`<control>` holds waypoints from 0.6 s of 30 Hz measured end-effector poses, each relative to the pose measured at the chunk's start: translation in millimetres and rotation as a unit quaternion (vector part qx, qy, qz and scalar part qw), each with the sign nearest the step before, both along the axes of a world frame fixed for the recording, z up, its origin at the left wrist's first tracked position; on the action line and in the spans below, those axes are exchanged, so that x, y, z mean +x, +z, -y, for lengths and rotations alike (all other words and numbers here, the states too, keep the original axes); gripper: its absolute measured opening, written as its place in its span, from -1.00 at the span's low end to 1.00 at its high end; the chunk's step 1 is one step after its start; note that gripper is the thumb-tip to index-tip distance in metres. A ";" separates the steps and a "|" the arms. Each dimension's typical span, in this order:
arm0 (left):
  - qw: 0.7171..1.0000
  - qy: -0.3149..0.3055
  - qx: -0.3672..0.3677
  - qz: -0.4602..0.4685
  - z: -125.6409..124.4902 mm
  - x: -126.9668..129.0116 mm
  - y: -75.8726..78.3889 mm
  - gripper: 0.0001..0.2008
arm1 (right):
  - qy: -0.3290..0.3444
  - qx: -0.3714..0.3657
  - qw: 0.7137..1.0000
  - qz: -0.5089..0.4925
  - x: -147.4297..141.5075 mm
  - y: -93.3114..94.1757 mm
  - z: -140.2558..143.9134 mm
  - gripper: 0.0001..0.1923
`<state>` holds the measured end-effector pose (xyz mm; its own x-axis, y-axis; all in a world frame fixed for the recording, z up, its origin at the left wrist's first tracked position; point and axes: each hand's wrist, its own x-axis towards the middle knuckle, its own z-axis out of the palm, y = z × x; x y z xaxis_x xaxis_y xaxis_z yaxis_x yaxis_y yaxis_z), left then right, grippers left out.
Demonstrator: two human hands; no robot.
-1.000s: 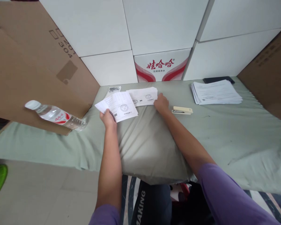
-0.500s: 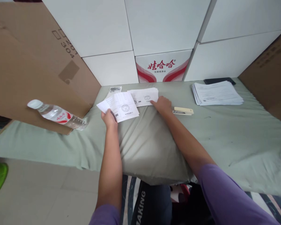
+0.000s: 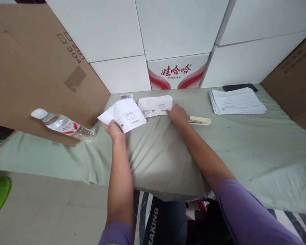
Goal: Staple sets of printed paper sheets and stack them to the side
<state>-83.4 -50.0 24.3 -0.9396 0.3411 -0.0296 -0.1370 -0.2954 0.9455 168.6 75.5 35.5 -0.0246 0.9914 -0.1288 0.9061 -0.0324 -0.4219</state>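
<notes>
My left hand [image 3: 115, 130] is closed on printed papers [image 3: 129, 115] with a round stamp mark, held tilted above the cloth. Right of them lies a stack of similar stamped slips [image 3: 155, 104]. My right hand [image 3: 177, 115] grips that stack's right edge, thumb on top and the other fingers curled behind. A cream stapler [image 3: 200, 120] lies on the cloth just right of my right hand. Behind the held papers, a small clear packet of dark items [image 3: 126, 97] is partly hidden.
A thicker paper stack [image 3: 238, 101] lies at the right, before a black phone-like object [image 3: 239, 87]. A water bottle [image 3: 63, 126] leans at the left by a cardboard panel [image 3: 40, 75]. White boxes [image 3: 117, 76] wall off the back of the green cloth [image 3: 244, 146].
My left hand has moved left with its papers, away from the slip stack, uncovering more of that stack's left side. My right hand stays at the stack's right edge.
</notes>
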 end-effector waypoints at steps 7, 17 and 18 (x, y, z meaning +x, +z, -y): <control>0.999 0.026 0.038 0.011 6.6 -12.9 -1.3 -0.49 | 0.132 0.160 0.977 0.045 -14.0 -0.7 19.7 -0.46; 0.991 -0.003 0.088 0.103 5.2 -9.4 -0.9 -0.51 | 0.349 0.203 0.907 0.121 -87.4 -19.7 36.6 -0.59; 0.991 -0.008 0.085 0.105 4.2 -9.6 -2.2 -0.51 | 0.355 0.197 0.905 0.129 -90.0 -19.9 33.7 -0.61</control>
<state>-93.0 -54.2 22.0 -0.9133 0.3722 -0.1654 -0.3319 -0.4444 0.8321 78.7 41.8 15.6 -0.6930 0.7074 0.1387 0.7090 0.7037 -0.0462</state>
